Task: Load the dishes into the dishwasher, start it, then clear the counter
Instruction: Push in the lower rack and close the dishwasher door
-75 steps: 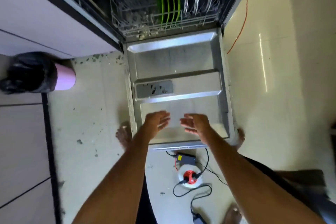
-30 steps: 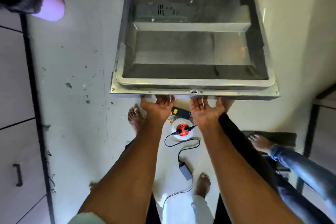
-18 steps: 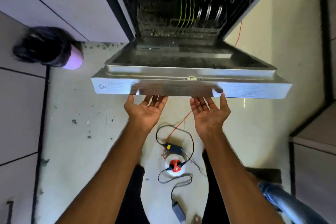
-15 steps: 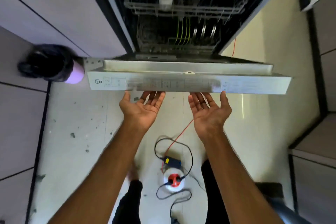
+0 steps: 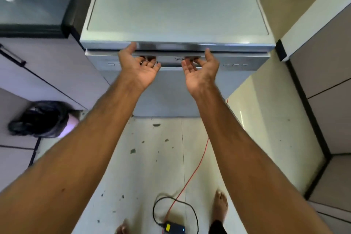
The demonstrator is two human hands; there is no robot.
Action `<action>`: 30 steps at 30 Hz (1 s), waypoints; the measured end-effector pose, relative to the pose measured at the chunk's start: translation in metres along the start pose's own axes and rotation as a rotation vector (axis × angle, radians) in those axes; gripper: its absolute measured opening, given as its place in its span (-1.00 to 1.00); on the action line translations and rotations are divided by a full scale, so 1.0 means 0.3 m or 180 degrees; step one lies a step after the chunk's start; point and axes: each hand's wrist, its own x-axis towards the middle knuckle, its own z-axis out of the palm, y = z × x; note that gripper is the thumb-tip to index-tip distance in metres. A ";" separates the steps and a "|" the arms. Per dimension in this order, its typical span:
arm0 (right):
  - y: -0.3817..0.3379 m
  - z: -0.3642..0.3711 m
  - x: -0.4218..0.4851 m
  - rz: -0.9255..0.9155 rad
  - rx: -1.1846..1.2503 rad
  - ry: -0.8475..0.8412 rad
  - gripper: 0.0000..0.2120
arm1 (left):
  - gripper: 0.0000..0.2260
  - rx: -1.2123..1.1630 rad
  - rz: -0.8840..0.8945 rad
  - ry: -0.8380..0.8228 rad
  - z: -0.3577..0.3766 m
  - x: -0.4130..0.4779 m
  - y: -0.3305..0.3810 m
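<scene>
L hand (image 5: 139,70), R hand (image 5: 201,72) at dishwasher door (image 5: 171,91)

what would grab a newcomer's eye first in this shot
The left hand and right hand reach up the middle, palms up, fingers at the top edge of the silver dishwasher door. Lower down, a red cable trails across the speckled floor.
</scene>
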 end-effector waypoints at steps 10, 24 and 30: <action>-0.010 0.079 0.035 -0.0009 -0.0035 -0.0010 -0.91 | -0.33 0.0130 -0.0114 0.0180 0.088 0.073 0.059; -0.001 0.103 -0.005 -0.2075 -0.3368 -0.0164 -0.63 | -0.51 0.5469 0.2189 0.0316 0.030 -0.021 0.034; -0.049 0.174 0.031 -0.2086 -0.6582 -0.1053 -0.43 | -0.20 0.7450 0.2412 -0.0421 0.057 0.004 0.032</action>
